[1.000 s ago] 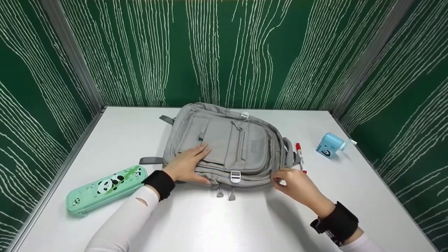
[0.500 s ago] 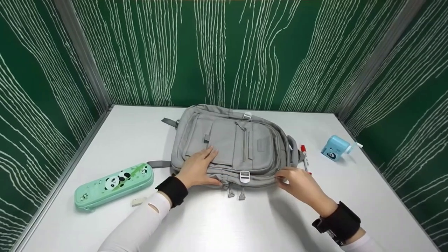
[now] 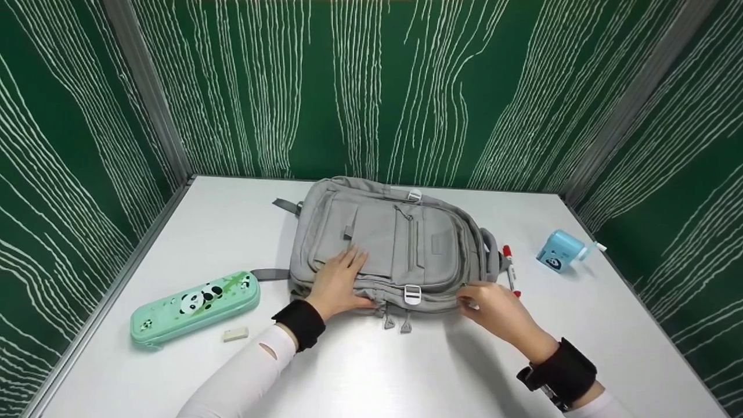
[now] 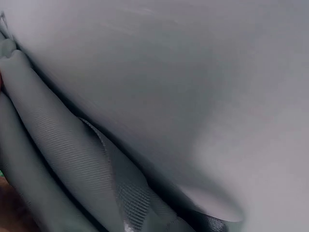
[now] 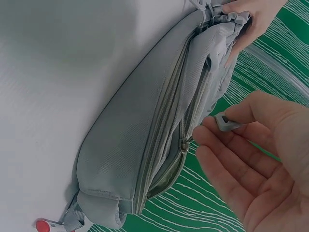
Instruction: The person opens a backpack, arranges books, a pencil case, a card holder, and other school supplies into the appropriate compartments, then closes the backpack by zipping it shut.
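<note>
A grey backpack (image 3: 371,232) lies flat in the middle of the table, its top handle toward the right. My left hand (image 3: 339,284) rests on its front near the lower left, fingers straight and thumb over the near side. At the right end of the near side, my right hand (image 3: 493,305) pinches a small grey zipper pull (image 5: 227,122) between thumb and index finger. In the right wrist view the zipper slider (image 5: 184,145) sits on a partly unzipped compartment. Mostly backpack side and tabletop fill the left wrist view.
A green panda pencil case (image 3: 194,307) and a white eraser (image 3: 235,334) lie on the left of the white table (image 3: 377,371). A red-capped marker (image 3: 511,270) is beside the bag's handle, with a blue panda-printed bottle (image 3: 561,251) farther right. Green walls surround the table.
My right hand has moved slightly left along the backpack's near side with the zipper pull. My left hand stays on the bag. The head view has shifted, and the eraser shows beside my left arm.
</note>
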`<state>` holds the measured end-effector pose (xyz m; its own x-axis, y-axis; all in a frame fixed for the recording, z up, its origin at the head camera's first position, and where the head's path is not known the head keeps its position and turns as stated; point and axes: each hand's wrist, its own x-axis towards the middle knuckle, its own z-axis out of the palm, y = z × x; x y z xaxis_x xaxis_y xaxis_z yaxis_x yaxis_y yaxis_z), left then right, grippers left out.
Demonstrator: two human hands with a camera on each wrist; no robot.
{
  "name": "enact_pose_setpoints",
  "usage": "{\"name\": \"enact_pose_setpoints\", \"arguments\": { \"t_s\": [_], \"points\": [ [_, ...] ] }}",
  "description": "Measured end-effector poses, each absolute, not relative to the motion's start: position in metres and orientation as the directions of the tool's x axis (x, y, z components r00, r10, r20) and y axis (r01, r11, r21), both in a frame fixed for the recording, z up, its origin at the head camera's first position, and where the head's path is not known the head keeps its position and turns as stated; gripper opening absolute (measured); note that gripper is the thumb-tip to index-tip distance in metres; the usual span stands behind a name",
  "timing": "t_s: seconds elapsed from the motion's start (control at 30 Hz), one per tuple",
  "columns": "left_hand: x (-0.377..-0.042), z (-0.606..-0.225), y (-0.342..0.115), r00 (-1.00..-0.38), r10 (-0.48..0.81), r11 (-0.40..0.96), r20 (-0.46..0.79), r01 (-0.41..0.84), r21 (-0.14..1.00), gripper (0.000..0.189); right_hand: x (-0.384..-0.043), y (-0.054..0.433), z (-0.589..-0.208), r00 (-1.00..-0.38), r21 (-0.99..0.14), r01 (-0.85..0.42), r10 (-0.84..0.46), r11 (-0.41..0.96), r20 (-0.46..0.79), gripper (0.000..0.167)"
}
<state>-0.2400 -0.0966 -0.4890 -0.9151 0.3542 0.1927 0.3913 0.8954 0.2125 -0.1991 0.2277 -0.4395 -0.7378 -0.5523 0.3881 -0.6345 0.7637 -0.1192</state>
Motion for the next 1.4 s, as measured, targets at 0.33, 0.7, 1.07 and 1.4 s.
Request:
{"name": "enact_pose_setpoints", "arguments": {
  "t_s": [0.33, 0.7, 1.07, 1.4],
  "points": [
    [-0.231, -0.491, -0.062, -0.950, 0.243, 0.952, 0.196, 0.272, 0.138, 0.113, -0.203, 0.226, -0.445, -0.754, -0.089, -0.614, -0.550, 0.784, 0.360, 0.020],
    [-0.228, -0.491, -0.044, -0.959, 0.197, 0.972, 0.206, 0.218, 0.086, 0.116, -0.208, 0.213, -0.443, -0.707, -0.123, -0.675, -0.591, 0.727, 0.388, 0.021],
    [-0.230, -0.494, -0.041, -0.962, 0.205, 0.976, 0.181, 0.214, 0.028, 0.117, -0.213, 0.206, -0.445, -0.708, -0.218, -0.692, -0.588, 0.688, 0.391, 0.016],
    [-0.238, -0.482, -0.072, -0.921, 0.383, 0.916, 0.075, 0.389, 0.101, 0.127, -0.222, 0.217, -0.436, -0.809, -0.420, -0.588, -0.511, 0.691, 0.291, 0.013]
  ]
}}
